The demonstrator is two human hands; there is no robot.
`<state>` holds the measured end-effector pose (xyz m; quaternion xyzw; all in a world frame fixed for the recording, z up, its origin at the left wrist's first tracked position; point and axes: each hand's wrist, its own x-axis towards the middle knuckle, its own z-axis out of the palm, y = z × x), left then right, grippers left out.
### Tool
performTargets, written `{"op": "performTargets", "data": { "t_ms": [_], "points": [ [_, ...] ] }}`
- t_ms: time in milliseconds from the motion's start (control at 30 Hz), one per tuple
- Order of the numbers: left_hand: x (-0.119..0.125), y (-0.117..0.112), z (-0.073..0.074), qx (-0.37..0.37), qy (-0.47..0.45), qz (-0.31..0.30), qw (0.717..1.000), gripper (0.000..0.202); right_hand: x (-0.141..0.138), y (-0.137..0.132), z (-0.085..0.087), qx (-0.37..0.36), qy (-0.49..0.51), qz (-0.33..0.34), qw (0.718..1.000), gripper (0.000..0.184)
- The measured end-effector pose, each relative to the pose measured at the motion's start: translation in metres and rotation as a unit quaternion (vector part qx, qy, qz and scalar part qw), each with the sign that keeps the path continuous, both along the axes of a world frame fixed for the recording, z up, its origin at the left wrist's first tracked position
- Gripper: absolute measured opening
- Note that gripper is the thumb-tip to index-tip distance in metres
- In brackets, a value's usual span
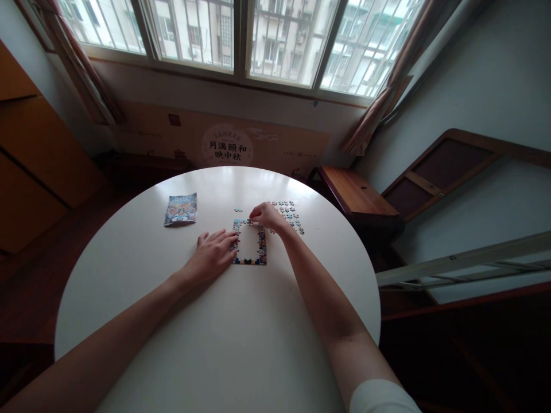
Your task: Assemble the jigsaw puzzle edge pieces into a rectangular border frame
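Observation:
A partly joined jigsaw puzzle [262, 252] lies on the white round table as a rectangular border, with white surface showing inside it. My left hand [212, 250] rests flat with fingers spread, its fingertips on the puzzle's left side. At the top edge of the border, my right hand [267, 215] pinches a small puzzle piece [249, 221] between thumb and fingers. Several loose puzzle pieces [291, 211] are laid out in rows to the right, partly hidden behind my right hand. Another small group of loose pieces [238, 210] sits just above the border.
A colourful printed packet [181, 209] lies on the table [206, 344] at the left. Beyond the table's far right edge stands a wooden bench or low cabinet [357, 192]. Barred windows [279, 40] and curtains are at the back, and a pale metal rail [465, 261] is at the right.

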<state>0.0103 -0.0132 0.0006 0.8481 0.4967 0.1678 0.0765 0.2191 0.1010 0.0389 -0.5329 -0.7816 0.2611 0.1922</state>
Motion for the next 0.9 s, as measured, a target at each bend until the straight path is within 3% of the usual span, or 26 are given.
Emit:
{"op": "performTargets", "data": {
  "t_ms": [400,900],
  "points": [
    [0.0024,-0.0024,0.0051,-0.009,0.008,0.008,1.000,0.037,-0.0025,0.0004,-0.0024,0.022,-0.063,-0.017,0.998,0.018],
    [0.0005,0.0001,-0.0001,0.000,0.010,0.007,1.000,0.038,-0.0047,-0.0057,0.0041,0.029,-0.103,-0.014,0.994,0.013]
  ]
}}
